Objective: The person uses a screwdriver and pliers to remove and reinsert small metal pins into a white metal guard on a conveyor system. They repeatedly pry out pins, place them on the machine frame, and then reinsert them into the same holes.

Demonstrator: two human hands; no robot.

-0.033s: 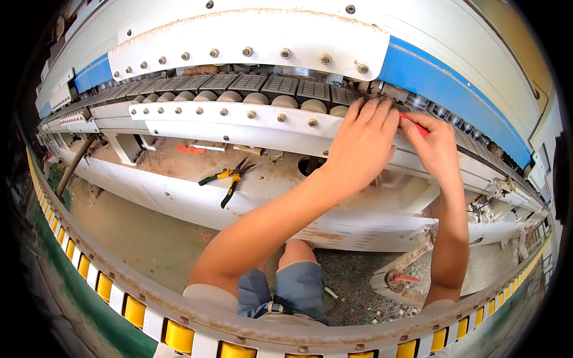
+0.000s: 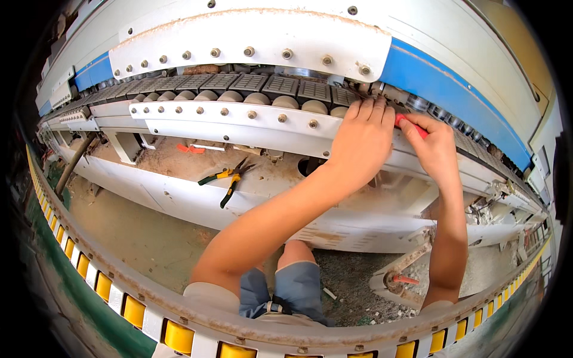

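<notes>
My left hand (image 2: 365, 137) reaches across the white lower rail (image 2: 245, 124). Its fingers are stretched out side by side over the segmented conveyor track (image 2: 280, 85); its fingertips and thumb are partly hidden. Just to its right, my right hand (image 2: 437, 149) is closed round the red handle of a tool (image 2: 416, 127). The tool's working end is out of sight by the left hand's fingers, so its kind cannot be told. Dark rectangular pads line the track, with round rollers (image 2: 256, 99) along its near side.
Yellow-and-black-handled pliers (image 2: 228, 179) lie opened on the dusty ledge below, near red scraps (image 2: 190, 148). A white bolted plate (image 2: 250, 36) and blue panel (image 2: 436, 77) rise behind the track. Closest to me curves a rail with yellow rollers (image 2: 179, 337).
My left hand has shifted very slightly left, showing a little more of the red handle. My right hand keeps its grip.
</notes>
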